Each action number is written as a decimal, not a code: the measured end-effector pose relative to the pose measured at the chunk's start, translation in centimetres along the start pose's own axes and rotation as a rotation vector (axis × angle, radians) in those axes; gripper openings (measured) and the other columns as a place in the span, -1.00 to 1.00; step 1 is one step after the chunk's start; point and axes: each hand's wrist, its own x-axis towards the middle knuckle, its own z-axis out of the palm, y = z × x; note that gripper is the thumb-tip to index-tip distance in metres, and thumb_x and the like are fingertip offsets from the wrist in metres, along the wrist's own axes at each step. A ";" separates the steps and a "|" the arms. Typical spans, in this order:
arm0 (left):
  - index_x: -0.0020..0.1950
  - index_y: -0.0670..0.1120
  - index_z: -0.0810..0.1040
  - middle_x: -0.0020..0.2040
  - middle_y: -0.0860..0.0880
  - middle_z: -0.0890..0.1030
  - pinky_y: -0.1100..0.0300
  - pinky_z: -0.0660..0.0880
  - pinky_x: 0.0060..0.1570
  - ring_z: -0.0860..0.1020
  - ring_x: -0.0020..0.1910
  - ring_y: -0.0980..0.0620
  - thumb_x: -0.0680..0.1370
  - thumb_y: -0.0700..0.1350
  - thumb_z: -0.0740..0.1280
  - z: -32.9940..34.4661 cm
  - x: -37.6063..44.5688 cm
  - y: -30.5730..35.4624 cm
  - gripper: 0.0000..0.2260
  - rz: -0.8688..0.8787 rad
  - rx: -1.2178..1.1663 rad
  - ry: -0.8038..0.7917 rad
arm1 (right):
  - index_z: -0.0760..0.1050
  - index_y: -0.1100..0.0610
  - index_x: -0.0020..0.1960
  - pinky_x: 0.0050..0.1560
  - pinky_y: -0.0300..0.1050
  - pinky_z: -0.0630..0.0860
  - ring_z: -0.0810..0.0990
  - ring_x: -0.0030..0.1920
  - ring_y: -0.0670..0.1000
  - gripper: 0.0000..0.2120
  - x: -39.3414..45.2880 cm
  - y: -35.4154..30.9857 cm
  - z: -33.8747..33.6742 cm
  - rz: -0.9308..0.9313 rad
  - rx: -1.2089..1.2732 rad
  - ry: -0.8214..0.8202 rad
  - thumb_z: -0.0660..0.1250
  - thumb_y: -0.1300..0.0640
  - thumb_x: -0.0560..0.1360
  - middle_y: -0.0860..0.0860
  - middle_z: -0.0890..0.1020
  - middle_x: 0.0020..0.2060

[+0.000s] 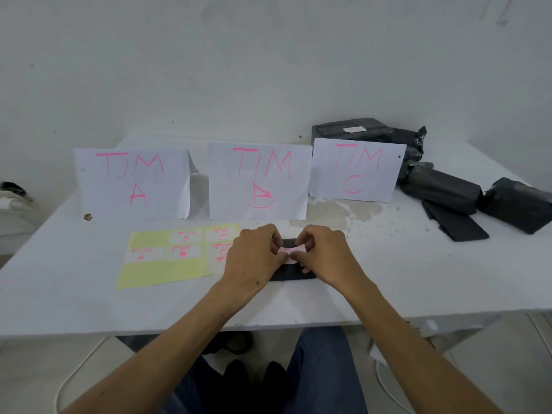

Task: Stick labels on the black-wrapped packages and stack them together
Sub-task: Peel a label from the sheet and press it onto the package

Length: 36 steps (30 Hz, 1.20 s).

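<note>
From the head view, both hands meet over a flat black package (294,274) on the bench (388,279). The left hand (254,258) and right hand (324,256) each pinch an end of a label (291,250), fingers clamped on it just above the package. The label looks light, limp and tacky, best held by its edges. The label sheet (161,273) lies left of the fingers.

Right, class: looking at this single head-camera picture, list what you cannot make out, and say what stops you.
- Head view: writing on the small white label, covered by the left hand and right hand.
- Most of the flat black-wrapped package on the white table, under both hands.
- Right-hand labels of the yellow sticker sheet, behind the left hand.
- The label on the far black package: too small to read.
</note>
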 end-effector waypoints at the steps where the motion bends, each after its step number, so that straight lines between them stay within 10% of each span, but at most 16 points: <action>1: -0.12 0.04 0.56 -0.24 0.09 0.65 0.08 0.60 -0.13 0.62 -0.18 0.06 0.44 0.03 0.51 0.1 0.1 0.1 -0.84 0.003 0.025 0.000 | 0.56 0.11 0.00 -0.28 -0.22 0.63 0.65 -0.45 -0.08 -0.81 0.0 -0.2 0.1 -0.002 -0.035 0.002 0.52 0.08 0.48 0.03 0.61 -0.28; 7: -0.02 -0.01 0.52 -0.13 0.05 0.61 0.05 0.58 -0.14 0.57 -0.13 0.01 0.47 0.05 0.47 0.2 0.1 0.1 -0.78 0.052 0.193 0.011 | 0.56 0.10 0.07 -0.03 -0.11 0.62 0.61 -0.19 0.01 -0.73 0.1 -0.7 0.0 -0.029 -0.262 0.022 0.50 -0.03 0.50 -0.02 0.58 -0.18; 11: 0.10 -0.05 0.63 0.10 0.05 0.60 0.13 0.51 0.03 0.51 0.11 0.03 0.57 -0.08 0.34 0.3 -0.1 -1.0 -0.85 0.391 0.213 -0.046 | 0.54 -0.02 0.17 0.00 -0.15 0.57 0.58 0.00 -0.03 -0.76 -0.8 1.0 0.3 -0.198 -0.366 0.078 0.38 -0.11 0.57 -0.10 0.59 0.04; 15: 0.40 0.05 0.54 0.41 0.08 0.53 0.05 0.33 0.47 0.45 0.41 0.08 0.64 0.20 0.01 0.1 -1.3 -3.1 -0.51 0.538 0.285 -0.186 | 0.58 -0.04 0.32 0.26 0.00 0.50 0.50 0.29 -0.04 -0.67 -2.2 4.1 0.8 -0.412 -0.339 0.072 0.17 -0.08 0.65 -0.10 0.57 0.31; 19: 0.61 0.01 0.22 0.61 0.08 0.18 0.11 -0.04 0.58 0.13 0.60 0.15 0.55 0.39 -0.26 -1.0 -2.6 -4.3 -0.22 0.448 0.455 -0.207 | 0.21 -0.13 0.61 0.59 -0.04 0.11 0.11 0.60 -0.10 -0.46 -3.5 6.5 0.5 -0.403 -0.470 -0.036 -0.13 -0.24 0.69 -0.14 0.20 0.60; 26: 0.60 -0.03 0.22 0.60 0.00 0.26 0.06 0.22 0.51 0.27 0.55 0.01 0.53 0.45 0.09 -1.3 -2.3 -2.8 -0.21 0.323 0.394 -0.186 | 0.12 0.02 0.64 0.56 -0.14 0.06 0.12 0.59 -0.06 -0.40 -2.5 5.0 -0.7 -0.222 -0.265 -0.157 0.03 -0.21 0.68 -0.11 0.14 0.62; 36: 0.45 0.04 0.26 0.27 0.06 0.40 0.11 0.42 0.27 0.37 0.18 0.04 0.35 0.39 0.33 -0.8 0.1 -0.3 -0.22 0.500 0.450 -0.181 | 0.40 -0.06 0.38 0.10 -0.22 0.55 0.58 0.15 -0.03 -0.51 -0.7 3.9 -3.8 0.041 0.236 -0.145 0.48 -0.01 0.52 -0.06 0.53 0.20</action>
